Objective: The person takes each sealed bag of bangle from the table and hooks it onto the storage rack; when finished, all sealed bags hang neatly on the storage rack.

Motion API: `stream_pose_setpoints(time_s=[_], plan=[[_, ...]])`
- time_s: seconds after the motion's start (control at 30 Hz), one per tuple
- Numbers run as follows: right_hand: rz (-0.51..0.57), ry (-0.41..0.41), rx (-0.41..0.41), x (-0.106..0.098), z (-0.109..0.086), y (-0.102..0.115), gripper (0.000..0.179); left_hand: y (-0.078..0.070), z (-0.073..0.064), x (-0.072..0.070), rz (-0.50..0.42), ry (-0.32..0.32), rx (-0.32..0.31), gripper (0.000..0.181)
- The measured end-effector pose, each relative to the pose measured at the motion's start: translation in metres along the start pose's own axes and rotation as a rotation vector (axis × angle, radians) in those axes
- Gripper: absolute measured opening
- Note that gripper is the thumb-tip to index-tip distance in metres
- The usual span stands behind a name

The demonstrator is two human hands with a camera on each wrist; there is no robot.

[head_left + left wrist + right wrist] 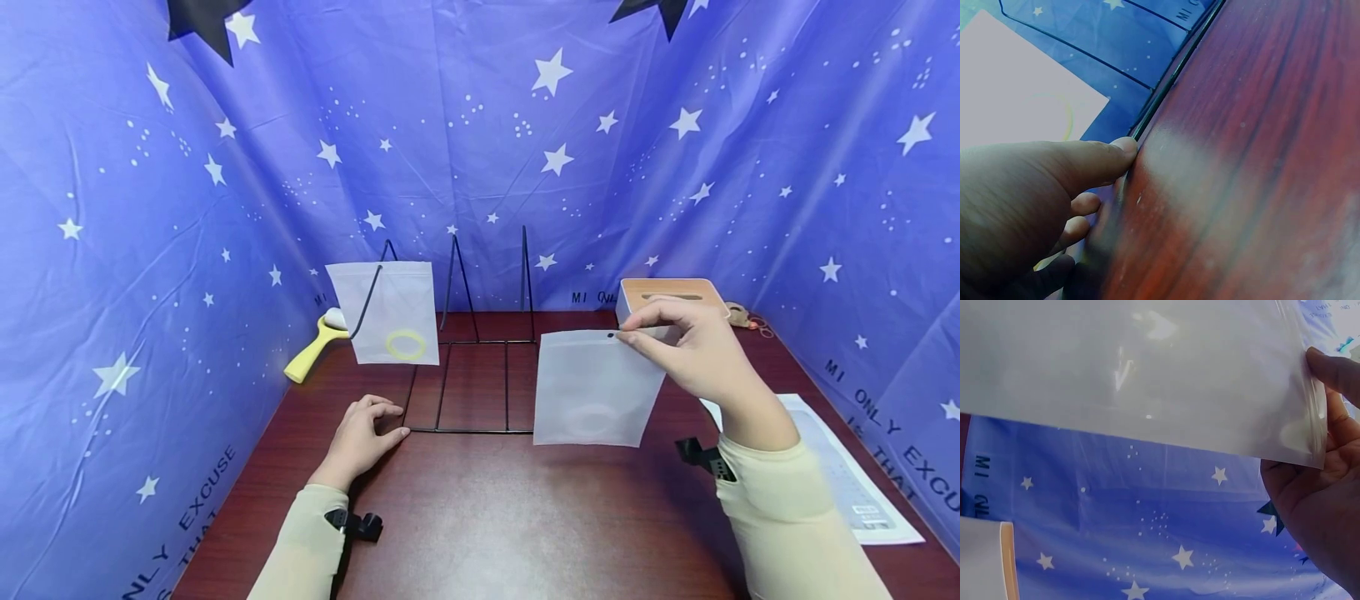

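A white pouch (pixel 588 392) hangs from the right hand (pixel 688 348), below-left.

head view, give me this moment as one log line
left hand: holding wire rack | right hand: pinching white pouch | second pouch: hanging on rack

On the rack (pixel 472 431), passage is being left between the middle prong (pixel 465 288) and right prong (pixel 524 262); the left is being obstructed by the hung bag (pixel 397 304), the right edge by the held bag (pixel 588 387). Behind the right hand (pixel 690 350), room is being limited by the box (pixel 675 286).
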State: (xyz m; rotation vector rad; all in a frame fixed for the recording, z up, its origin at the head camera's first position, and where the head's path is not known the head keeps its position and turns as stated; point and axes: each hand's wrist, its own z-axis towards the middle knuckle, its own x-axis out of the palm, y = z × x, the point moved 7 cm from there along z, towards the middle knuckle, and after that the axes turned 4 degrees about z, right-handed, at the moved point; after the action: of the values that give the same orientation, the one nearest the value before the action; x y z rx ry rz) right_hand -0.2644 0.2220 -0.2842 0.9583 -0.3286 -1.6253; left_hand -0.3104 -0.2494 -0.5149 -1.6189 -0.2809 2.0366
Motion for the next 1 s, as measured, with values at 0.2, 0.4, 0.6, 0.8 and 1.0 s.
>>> stream_pose_setpoints(time_s=[0.2, 0.4, 0.6, 0.8, 1.0], plan=[[0.054, 0.024, 0.051, 0.017, 0.004, 0.004, 0.021, 0.0, 0.0, 0.0, -0.004, -0.003, -0.001, 0.034], [0.047, 0.031, 0.006, 0.036, 0.009, 0.005, 0.024, 0.001, 0.0, 0.001, -0.002, -0.002, -0.003, 0.034], [0.077, 0.026, -0.04, 0.048, 0.014, 0.009, 0.026, 0.001, 0.0, 0.001, -0.001, 0.005, -0.009, 0.033], [0.115, 0.03, -0.033, 0.06, 0.019, 0.025, 0.021, -0.001, 0.0, -0.001, -0.004, 0.01, -0.01, 0.034], [0.15, 0.024, -0.039, 0.068, 0.024, 0.045, 0.016, -0.006, 0.0, -0.005, -0.032, 0.012, -0.003, 0.036]])
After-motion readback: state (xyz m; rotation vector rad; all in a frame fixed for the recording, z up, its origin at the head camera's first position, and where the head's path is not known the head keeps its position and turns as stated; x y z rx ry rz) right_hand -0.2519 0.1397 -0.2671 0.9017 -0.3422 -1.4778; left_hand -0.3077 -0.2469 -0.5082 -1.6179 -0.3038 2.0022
